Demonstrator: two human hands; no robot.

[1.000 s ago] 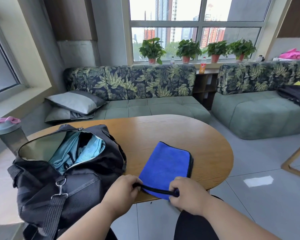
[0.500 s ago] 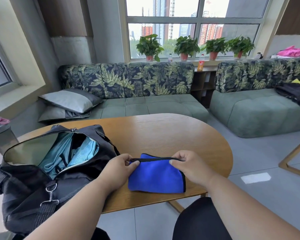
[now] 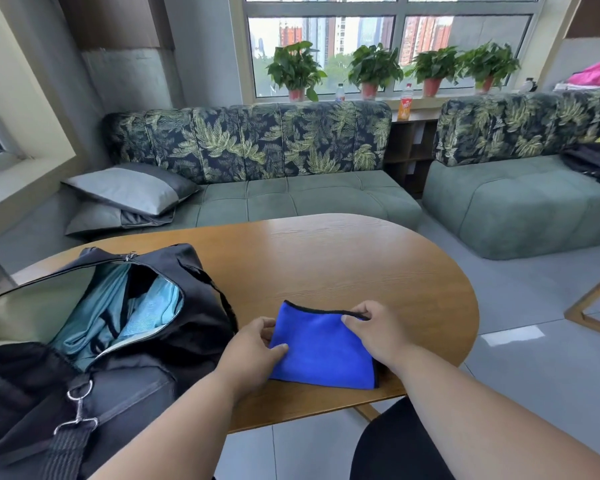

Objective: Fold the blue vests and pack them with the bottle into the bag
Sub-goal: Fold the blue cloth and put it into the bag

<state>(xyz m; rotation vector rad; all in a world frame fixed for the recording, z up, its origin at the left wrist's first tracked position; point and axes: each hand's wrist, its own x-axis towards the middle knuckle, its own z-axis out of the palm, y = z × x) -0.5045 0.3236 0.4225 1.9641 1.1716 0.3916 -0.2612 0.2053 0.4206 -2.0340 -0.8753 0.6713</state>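
The blue vest (image 3: 321,351) is laid folded into a small rectangle on the near edge of the wooden desk (image 3: 343,265), just right of the black bag (image 3: 125,344), prob. so it can be moved straight into the opening w/o a long reach. Its black-trimmed edge is kept at the far side.

The left hand (image 3: 253,344) is set at the vest's left edge, thumb on top of the cloth and fingers curled at the edge, so the grip looks closed on the fabric; whether the fingers go under the fold can't be told. The right hand (image 3: 371,332) is held over the far right corner, and the black trim is pinched between thumb and fingertips. Both corners seem to be held so the fold is kept from springing open while the packet is squared or lifted.

The bag is left unzipped and gaping, mouth turned toward the person, w/ pale blue cloth (image 3: 118,320) already seen inside — judged to be a vest packed before, though that isn't certain. A metal clip (image 3: 78,407) and strap hang at the front.

The task bottle can't be picked out w/ certainty; only a dark shape w/ a bit of pink is cut off at the left frame edge.

Writing: an orange drink bottle (image 3: 406,105) is stood on the window sill, label too small to be read. No other legible text or brand is seen.
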